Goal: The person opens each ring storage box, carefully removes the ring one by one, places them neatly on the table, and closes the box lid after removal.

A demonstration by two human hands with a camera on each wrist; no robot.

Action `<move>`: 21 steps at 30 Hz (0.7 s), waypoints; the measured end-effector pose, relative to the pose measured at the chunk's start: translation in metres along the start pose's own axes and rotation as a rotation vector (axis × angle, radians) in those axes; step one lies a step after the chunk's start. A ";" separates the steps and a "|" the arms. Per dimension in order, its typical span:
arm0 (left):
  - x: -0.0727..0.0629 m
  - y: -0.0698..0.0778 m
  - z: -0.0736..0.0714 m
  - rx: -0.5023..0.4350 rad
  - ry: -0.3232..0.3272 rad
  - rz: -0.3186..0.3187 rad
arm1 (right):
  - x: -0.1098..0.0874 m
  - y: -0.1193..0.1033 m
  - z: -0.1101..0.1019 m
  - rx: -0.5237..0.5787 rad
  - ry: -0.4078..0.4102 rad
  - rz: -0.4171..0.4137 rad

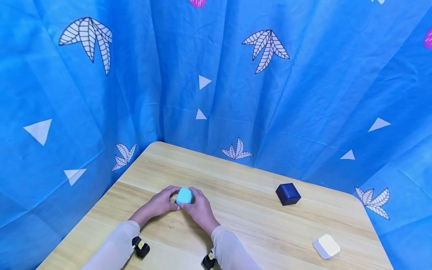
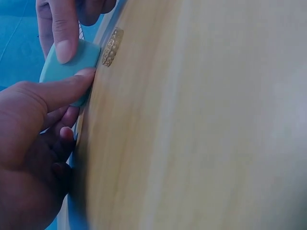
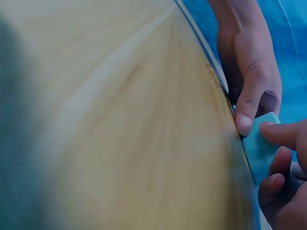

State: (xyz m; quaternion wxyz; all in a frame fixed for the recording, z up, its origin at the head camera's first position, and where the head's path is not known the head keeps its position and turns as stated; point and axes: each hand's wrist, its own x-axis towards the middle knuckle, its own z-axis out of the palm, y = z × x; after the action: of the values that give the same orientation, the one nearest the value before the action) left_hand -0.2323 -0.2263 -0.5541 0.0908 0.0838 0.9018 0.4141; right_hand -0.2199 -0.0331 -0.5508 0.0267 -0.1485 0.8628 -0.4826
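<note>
A blue curtain printed with white leaves [image 1: 216, 48] hangs behind a pale wood-grain table [image 1: 249, 217]. Left of centre in the lower head view, the left hand [image 1: 164, 200] and right hand [image 1: 200, 207] — fingers and thumbs curled — grip a small turquoise rounded box [image 1: 184, 195] from either side. Just below it lies a gold-coloured textured ring [image 2: 112, 47]; at lower right, a navy cube-shaped box [image 1: 288, 194] and a white rounded box [image 1: 326, 246].

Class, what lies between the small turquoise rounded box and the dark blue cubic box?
In the head view, the person's right hand lies between them, holding the turquoise box; beyond the hand, bare pale wooden tabletop stretches to the dark blue box.
</note>
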 end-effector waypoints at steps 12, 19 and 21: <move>0.002 0.002 -0.003 0.020 -0.035 -0.018 | 0.000 -0.001 -0.003 -0.073 -0.011 -0.005; 0.002 0.004 -0.007 0.040 -0.066 -0.008 | -0.001 -0.002 -0.003 -0.125 -0.022 -0.009; 0.002 0.004 -0.007 0.026 -0.078 0.001 | -0.002 -0.002 -0.004 -0.113 -0.026 0.008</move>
State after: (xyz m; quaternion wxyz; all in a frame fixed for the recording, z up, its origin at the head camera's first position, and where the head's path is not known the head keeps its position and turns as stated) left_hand -0.2357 -0.2286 -0.5468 0.1245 0.1014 0.9029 0.3986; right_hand -0.2181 -0.0301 -0.5475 0.0316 -0.1526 0.8888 -0.4310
